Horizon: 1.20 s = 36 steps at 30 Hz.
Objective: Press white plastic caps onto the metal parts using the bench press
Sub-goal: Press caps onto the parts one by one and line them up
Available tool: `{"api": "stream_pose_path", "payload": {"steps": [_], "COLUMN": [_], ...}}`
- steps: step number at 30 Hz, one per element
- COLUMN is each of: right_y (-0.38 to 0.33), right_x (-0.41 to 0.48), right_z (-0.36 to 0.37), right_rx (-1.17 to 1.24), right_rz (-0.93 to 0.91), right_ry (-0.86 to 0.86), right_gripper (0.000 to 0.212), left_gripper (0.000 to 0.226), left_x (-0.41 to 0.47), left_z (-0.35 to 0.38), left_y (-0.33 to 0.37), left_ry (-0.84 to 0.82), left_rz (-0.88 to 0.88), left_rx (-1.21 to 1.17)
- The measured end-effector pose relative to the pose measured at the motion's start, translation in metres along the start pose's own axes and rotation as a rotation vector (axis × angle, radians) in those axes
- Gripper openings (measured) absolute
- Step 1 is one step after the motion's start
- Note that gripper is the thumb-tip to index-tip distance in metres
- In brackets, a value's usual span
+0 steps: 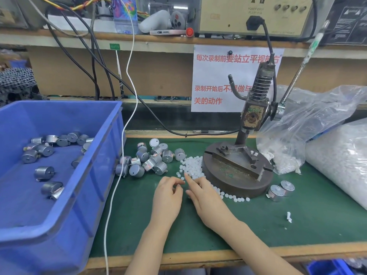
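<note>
Low on the green surface (297, 225), side by side and nearly touching: left hand (168, 197) and right hand (210, 201). On the left hand, fingers curled inward, tips drawn close to the thumb; a pinch on something small or on nothing, not to be told from here. On the right hand, index finger (191, 181) straight, tip set at the near edge of the loose white plastic caps (191, 165), thumb stretched toward the left hand, nothing visibly gripped.

Just beyond the fingertips, those caps heaped against the left side of the bench press (236, 181), on its round dark base, with a thin string of further caps trailing along the base's near rim. On the base, a rectangular metal fixture (234, 161); above it, a worn column (253, 116) with a coil spring, and a long lever (294, 80) slanting up to the right.

Left of the caps, a heap of metal parts (149, 159), small silver cylinders lying every way. Two more silver cylinders (280, 190) just beside the base's right edge.

Farther left, a blue bin (65, 215) with a scatter of similar cylinders on its floor. Between bin and heap, a white cable (117, 185) running down to the surface's front edge. At far right, clear plastic bags (341, 155) full of white pieces, one close against the press. Behind the press, a paper sign (214, 76) with red characters.
</note>
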State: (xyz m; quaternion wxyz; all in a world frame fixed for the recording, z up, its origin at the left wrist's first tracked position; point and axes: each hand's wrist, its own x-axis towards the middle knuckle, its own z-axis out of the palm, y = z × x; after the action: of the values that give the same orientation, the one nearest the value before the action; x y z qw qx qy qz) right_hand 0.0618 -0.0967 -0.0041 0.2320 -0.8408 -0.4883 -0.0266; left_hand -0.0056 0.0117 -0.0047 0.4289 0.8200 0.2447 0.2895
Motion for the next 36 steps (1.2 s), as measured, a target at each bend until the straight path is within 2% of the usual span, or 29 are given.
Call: {"api": "stream_pose_path", "payload": {"steps": [3,8,12,17,20,24,27,30,33,36], "right_y": [-0.001,-0.004,-0.011,-0.007,-0.007,-0.007,-0.010,-0.013,-0.014,-0.015], "right_x": [0.001,0.003,0.004,-0.002,-0.009,-0.018,-0.019,-0.016,-0.014,-0.014], "right_z": [0.001,0.002,0.006,0.008,0.004,-0.003,-0.021,-0.041,-0.053,-0.053], "right_rx": [-0.033,-0.076,-0.162,-0.102,-0.024,-0.010,-0.061,-0.124,-0.111,-0.072], "right_rz": [-0.007,0.016,0.037,0.110,0.106,0.157,0.171,0.167,0.188,0.216], "right_ry": [-0.012,-0.029,-0.059,0.061,0.140,0.129,0.068,-0.043,-0.177,-0.313], "right_gripper": [0.050,0.050,0.051,0.053,0.056,0.049,0.036,0.032,0.034,0.049], "left_gripper": [0.023,0.024,0.030,0.030,0.033,0.033,0.027,0.021,0.017,0.016], "left_x": [0.006,0.018,0.022,0.013,0.013,0.014,0.014,0.015,0.015,0.015], "left_z": [0.001,0.001,0.000,0.003,0.005,0.007,0.009,0.009,0.008,0.007], "left_y": [0.000,0.002,0.003,0.002,-0.001,-0.005,-0.007,-0.009,-0.011,-0.010], "left_ry": [0.038,-0.105,-0.098,0.014,-0.002,-0.042,-0.013,0.006,0.018,0.028], "left_rz": [-0.049,-0.022,-0.023,0.060,0.120,0.189,0.193,0.178,0.132,0.117], "left_rx": [0.029,0.215,0.253,0.383,0.464,0.560,0.521,0.469,0.400,0.366]}}
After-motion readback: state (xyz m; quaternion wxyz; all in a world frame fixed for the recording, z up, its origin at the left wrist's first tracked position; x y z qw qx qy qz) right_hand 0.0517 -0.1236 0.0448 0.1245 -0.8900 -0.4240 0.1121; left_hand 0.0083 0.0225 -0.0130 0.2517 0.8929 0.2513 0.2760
